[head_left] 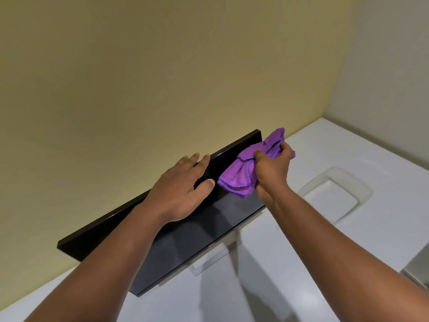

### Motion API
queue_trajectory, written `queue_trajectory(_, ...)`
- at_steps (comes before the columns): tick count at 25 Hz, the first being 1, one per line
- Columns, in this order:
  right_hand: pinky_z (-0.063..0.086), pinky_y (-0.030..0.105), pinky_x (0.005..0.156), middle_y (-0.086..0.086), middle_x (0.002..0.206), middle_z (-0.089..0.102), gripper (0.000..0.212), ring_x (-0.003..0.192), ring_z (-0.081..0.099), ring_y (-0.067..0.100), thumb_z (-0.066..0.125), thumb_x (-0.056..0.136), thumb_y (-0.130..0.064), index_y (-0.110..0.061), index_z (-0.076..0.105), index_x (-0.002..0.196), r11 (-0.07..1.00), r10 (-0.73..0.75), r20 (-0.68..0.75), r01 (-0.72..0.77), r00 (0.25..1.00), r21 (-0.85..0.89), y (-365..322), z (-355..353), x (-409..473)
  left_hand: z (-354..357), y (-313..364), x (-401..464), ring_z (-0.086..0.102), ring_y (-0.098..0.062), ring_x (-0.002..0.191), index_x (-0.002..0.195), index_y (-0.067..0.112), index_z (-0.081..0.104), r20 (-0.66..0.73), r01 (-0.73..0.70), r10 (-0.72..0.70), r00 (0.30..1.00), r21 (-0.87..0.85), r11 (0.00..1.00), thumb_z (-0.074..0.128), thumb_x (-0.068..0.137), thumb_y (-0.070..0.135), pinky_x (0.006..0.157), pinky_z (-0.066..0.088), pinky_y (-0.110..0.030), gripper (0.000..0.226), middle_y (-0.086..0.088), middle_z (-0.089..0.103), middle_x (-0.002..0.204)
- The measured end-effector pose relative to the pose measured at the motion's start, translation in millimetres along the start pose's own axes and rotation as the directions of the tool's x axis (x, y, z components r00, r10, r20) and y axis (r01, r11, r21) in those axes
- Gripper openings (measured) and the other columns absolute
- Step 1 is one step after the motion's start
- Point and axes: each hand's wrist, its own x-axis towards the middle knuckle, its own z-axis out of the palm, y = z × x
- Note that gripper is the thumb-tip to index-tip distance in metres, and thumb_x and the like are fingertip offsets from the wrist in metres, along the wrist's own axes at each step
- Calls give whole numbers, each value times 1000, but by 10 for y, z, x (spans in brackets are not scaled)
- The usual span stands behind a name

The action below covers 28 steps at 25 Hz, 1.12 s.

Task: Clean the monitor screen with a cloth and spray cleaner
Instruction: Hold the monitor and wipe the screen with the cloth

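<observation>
A black monitor (192, 240) stands on a white counter, seen from above with its dark screen facing me. My left hand (181, 191) rests over the monitor's top edge, fingers spread across the back and thumb on the screen side. My right hand (272, 169) grips a bunched purple cloth (239, 175) and presses it against the upper right part of the screen. No spray cleaner is in view.
The white counter (290, 263) runs along a yellow wall (162, 77). A shallow rectangular white dish (334, 194) lies to the right of the monitor. The monitor's silver stand (209, 259) shows below the screen. A grey object (417, 268) sits at the right edge.
</observation>
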Motion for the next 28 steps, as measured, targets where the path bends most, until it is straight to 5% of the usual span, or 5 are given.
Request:
queue_trajectory(6, 60, 37, 76, 0, 133, 48, 71, 103, 60, 20, 63, 95, -4, -33, 30, 150, 969, 86, -14, -87, 996, -233, 391, -450, 375, 149, 354, 272, 0, -14, 160, 165, 27, 10, -82, -42, 47, 996, 56, 998, 17, 87, 70, 125, 7, -35, 89, 6, 5, 174)
queue_trajectory(17, 53, 54, 101, 12, 144, 46, 83, 123, 55, 36, 64, 94, -3, -29, 16, 156, 789, 259, -38, -234, 965, -568, 1522, -996, 110, 368, 403, 93, -13, -5, 158, 164, 33, 10, -149, -153, 163, 975, 80, 985, 31, 97, 61, 122, -11, -27, 76, 12, 1, 173)
queue_trajectory(20, 57, 53, 95, 8, 136, 48, 85, 115, 57, 30, 69, 91, 0, -29, 20, 153, 754, 438, 81, -316, 896, -576, 1610, -1064, -151, 447, 372, -112, -12, -3, 157, 164, 34, 12, -139, -157, 164, 977, 55, 986, 32, 98, 61, 125, -6, -29, 75, 14, 3, 173)
queue_trajectory(24, 62, 51, 80, 16, 127, 56, 68, 109, 64, 39, 70, 88, 8, -25, 39, 140, 726, 681, 306, -556, 665, -405, 1494, -1016, -591, 550, 258, -446, -4, 3, 157, 163, 38, 11, -95, -80, 74, 993, -66, 995, 27, 96, 65, 128, 4, -32, 74, 18, 9, 171)
queue_trajectory(28, 61, 50, 84, 19, 129, 60, 60, 110, 66, 41, 74, 86, 6, -25, 51, 132, 729, 683, 488, -544, 544, -414, 1259, -851, -1052, 634, 61, -798, 10, 4, 154, 162, 37, 21, -74, 46, -75, 994, -340, 939, 32, 97, 65, 128, 18, -35, 71, 18, 21, 169)
